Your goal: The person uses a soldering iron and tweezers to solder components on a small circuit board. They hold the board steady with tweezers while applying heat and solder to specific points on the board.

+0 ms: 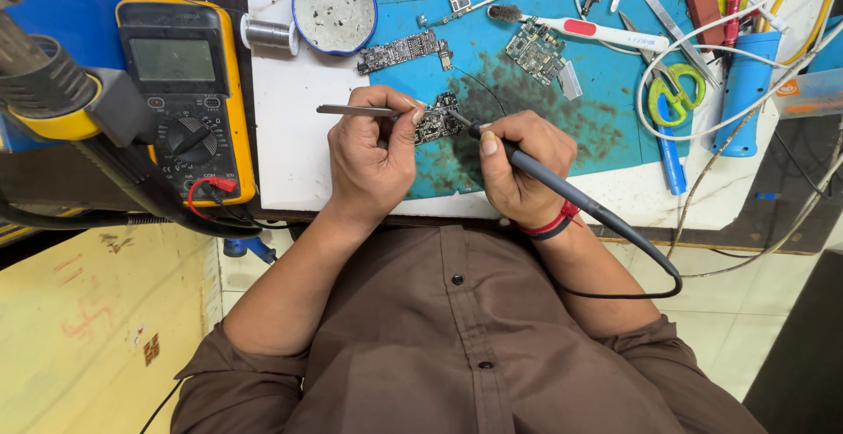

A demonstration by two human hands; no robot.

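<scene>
Fingers on the left hand [371, 155] are pinched tight around a pair of metal tweezers [356, 111], tips aimed at the small circuit board [436, 120] sitting on the blue work mat [606, 83] right between both hands. Right hand [518, 166] has its fingers wrapped pen-style around a dark soldering iron [536, 170], tip touching down at the top edge of that same board. Progress-wise I'd say it's mid-rework: the mat around the board is all scorched and smudgy, and the board is out loose on the mat, but I can't make out whether any part is lifted or placed yet, too small to tell. Room is kinda tight. Two more boards [399, 51] [534, 49] lie just above the work spot, a brush [571, 25] past those, and green-handled scissors [676, 93] plus a tangle of white cables off to the right. Iron's cord loops back under the right wrist near the bench edge, so there's a snag risk there. Left side has bare white bench, then a yellow multimeter [186, 91], a solder spool [268, 34] and a round tin [334, 5] well clear of the hands.
</scene>
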